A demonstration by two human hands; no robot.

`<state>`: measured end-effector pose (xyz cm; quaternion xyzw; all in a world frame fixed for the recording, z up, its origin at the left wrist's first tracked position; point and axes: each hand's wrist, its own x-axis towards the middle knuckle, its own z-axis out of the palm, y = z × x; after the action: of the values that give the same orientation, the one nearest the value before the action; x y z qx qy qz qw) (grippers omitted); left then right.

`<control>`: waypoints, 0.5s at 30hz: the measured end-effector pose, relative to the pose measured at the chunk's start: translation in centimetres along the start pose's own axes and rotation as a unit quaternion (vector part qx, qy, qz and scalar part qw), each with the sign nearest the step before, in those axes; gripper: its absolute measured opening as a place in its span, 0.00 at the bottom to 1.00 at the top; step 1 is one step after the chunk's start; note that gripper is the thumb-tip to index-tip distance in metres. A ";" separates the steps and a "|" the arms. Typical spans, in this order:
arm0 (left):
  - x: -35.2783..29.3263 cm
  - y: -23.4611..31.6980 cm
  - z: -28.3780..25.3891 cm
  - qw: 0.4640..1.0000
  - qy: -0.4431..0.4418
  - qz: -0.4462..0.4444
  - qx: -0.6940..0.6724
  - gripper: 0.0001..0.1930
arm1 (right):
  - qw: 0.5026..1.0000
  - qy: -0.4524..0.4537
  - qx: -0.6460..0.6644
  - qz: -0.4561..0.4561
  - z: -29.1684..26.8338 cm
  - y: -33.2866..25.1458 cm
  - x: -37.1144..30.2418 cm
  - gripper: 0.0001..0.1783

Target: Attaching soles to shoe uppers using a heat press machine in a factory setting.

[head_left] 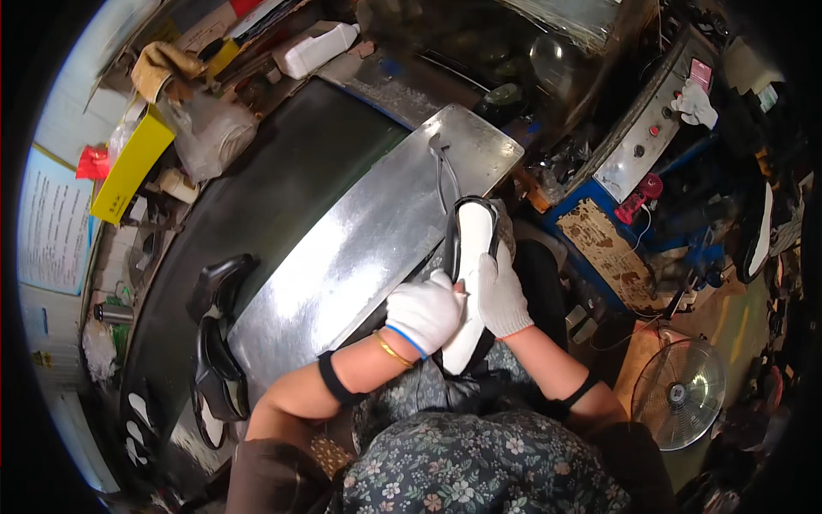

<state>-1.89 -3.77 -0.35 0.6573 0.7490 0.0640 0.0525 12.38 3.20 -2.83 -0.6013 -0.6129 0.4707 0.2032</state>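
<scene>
A black shoe (475, 236) with a white sole side facing up lies lengthwise over my lap, its far end by the edge of the metal sheet. My left hand (425, 306), in a white knitted glove with a blue cuff, is closed at the shoe's left edge. A bare fingertip shows there; whatever else is inside the fist is hidden. My right hand (503, 295), gloved in white too, grips the shoe along its right side, with fingers pointing away from me. Beyond the shoe, metal pincers (441, 167) with long handles rest on the sheet.
A shiny metal sheet (342, 231) covers part of a dark conveyor belt (282, 154). Black shoes (218, 360) stand on its left. A yellow box (133, 167) and a white bottle (317, 50) are farther back. At right are a blue machine (599, 248) and a fan (678, 392).
</scene>
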 end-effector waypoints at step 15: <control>-5.4 -9.5 -2.9 0.522 -0.029 -0.168 -0.836 0.43 | 0.818 -0.379 0.432 -0.005 0.1 -4.8 6.3 0.33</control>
<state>-10.95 -10.39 0.93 0.1752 0.4457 0.6316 0.6097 8.51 9.83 -0.95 -0.2230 -0.3780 0.8768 0.1964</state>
